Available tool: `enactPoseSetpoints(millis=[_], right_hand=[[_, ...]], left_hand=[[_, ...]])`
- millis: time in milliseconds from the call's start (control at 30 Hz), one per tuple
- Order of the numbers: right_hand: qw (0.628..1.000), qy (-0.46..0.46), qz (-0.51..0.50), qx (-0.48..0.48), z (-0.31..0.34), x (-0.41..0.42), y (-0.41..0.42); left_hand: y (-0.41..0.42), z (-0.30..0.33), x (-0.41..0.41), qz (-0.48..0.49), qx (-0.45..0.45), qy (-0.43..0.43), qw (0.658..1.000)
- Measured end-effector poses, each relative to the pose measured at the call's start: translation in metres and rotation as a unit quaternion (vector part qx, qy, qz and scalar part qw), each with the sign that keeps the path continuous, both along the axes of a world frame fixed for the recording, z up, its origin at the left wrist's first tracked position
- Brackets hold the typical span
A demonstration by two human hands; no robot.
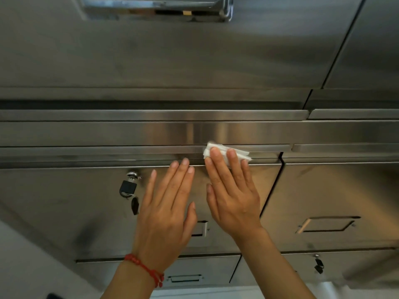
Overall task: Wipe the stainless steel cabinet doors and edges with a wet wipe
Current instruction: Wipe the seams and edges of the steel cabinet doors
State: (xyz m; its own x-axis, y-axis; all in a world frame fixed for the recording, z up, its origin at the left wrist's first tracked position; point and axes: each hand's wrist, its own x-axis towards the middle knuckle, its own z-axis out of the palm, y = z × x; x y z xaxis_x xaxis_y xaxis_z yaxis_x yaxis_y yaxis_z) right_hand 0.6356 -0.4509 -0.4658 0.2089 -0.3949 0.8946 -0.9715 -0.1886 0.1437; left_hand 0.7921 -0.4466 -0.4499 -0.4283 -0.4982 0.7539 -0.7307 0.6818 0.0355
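Note:
A stainless steel cabinet fills the head view. My right hand (pixel 232 190) lies flat with straight fingers and presses a folded white wet wipe (pixel 222 150) against the top edge (pixel 129 152) of a lower cabinet door (pixel 64 201). Most of the wipe is hidden under the fingers. My left hand (pixel 168 210), with a red cord bracelet at the wrist, rests flat on the same door just left of the right hand, its fingertips reaching the door's upper edge. It holds nothing.
A black padlock (pixel 127 187) with a key hangs on the door left of my left hand. A neighbouring door (pixel 336 190) with a recessed handle (pixel 328 224) lies to the right. A larger upper door (pixel 172 57) carries a chrome handle (pixel 157 5). Lower drawers sit below.

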Motion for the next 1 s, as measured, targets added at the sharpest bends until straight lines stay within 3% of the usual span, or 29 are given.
enactPoseSetpoints(millis=[1000], right_hand=[[0.999,-0.031,-0.03,-0.009,-0.004,0.049,-0.01]], left_hand=[[-0.018,-0.014,0.053,0.031,0.014,0.035,0.999]])
